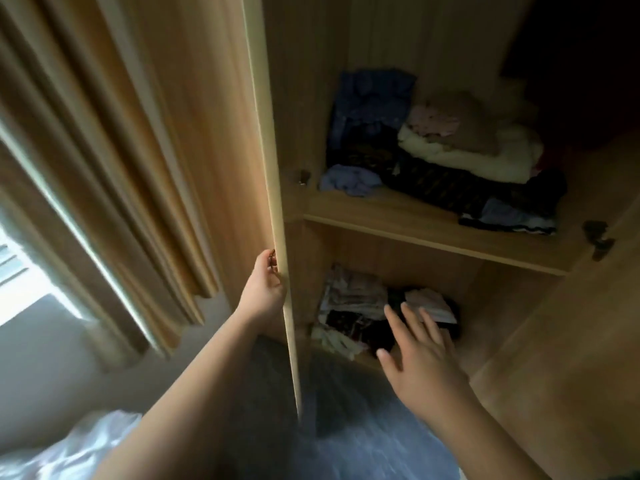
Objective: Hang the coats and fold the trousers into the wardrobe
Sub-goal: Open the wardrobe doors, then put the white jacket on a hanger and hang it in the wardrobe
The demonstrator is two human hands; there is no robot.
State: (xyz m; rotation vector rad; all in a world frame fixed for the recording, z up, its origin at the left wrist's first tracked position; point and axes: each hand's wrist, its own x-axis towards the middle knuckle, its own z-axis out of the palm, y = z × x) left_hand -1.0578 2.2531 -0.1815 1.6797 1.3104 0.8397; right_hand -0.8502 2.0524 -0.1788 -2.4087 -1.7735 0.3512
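- Two shelves [433,233] at centre right are seen filled with folded clothes [450,161].
- Wardrobe door [273,168] edge is gripped by left hand [263,289]; right hand [422,355], lower centre, is spread, holding nothing.
- No coats are seen hung.

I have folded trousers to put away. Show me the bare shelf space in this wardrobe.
Upper shelf: a bare strip along the front edge, widest at the left front corner beside the crumpled blue cloth; the back is crowded with stacked clothes. Lower compartment: bare floor on the right, between the clothes pile and the right wall; its left is crowded.
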